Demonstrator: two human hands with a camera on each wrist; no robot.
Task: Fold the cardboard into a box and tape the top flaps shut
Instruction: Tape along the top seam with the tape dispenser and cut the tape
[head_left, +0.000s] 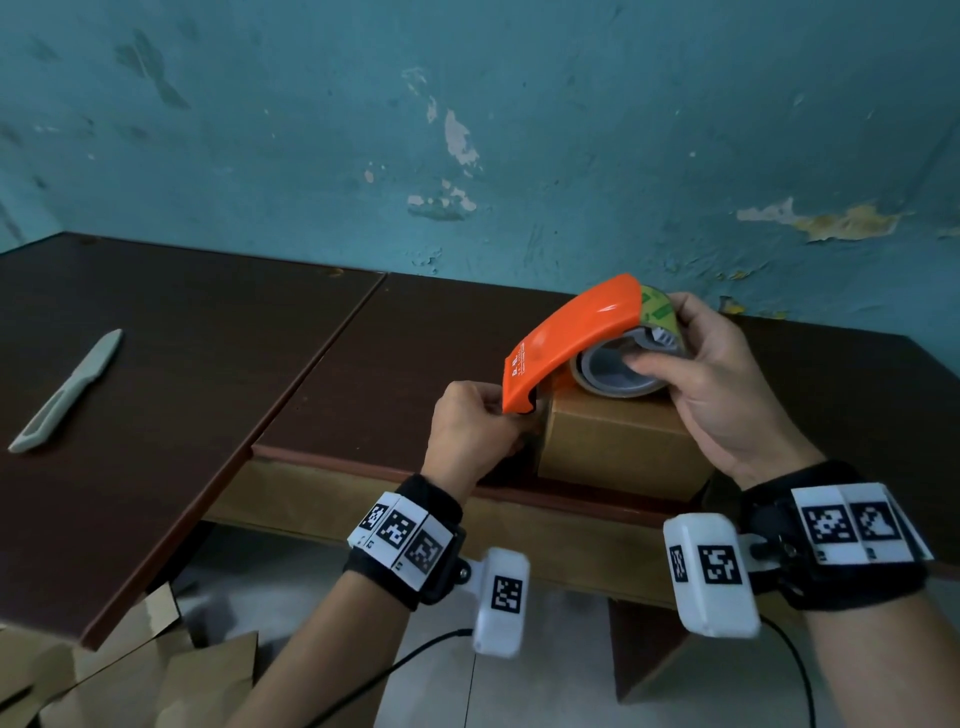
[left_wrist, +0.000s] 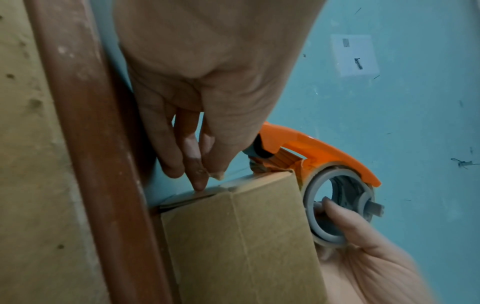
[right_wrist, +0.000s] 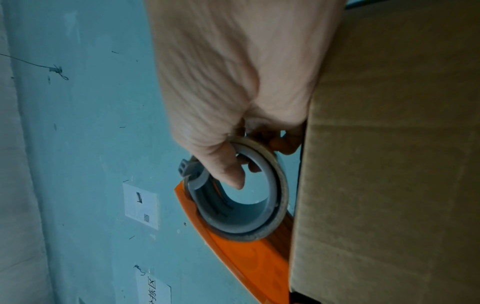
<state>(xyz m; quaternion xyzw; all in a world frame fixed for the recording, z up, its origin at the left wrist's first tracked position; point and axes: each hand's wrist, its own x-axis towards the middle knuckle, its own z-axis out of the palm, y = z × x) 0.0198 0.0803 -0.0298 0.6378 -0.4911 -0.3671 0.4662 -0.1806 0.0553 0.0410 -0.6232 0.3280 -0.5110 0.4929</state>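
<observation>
Wrist-mounted cameras (head_left: 711, 571) frame a cardboard box (head_left: 618, 447) at the worktop's (head_left: 156, 415) near edge. Right hand (head_left: 722, 384) grips an orange tape dispenser (head_left: 571, 338) by its roll, resting on the closed flaps; left hand (head_left: 472, 426) pinches at its nose, probably anchoring the tape end. Box contents are hidden.

Shabby workrm; peeling teal wall (head_left: 467, 130); worn desks (head_left: 156, 364).
</observation>
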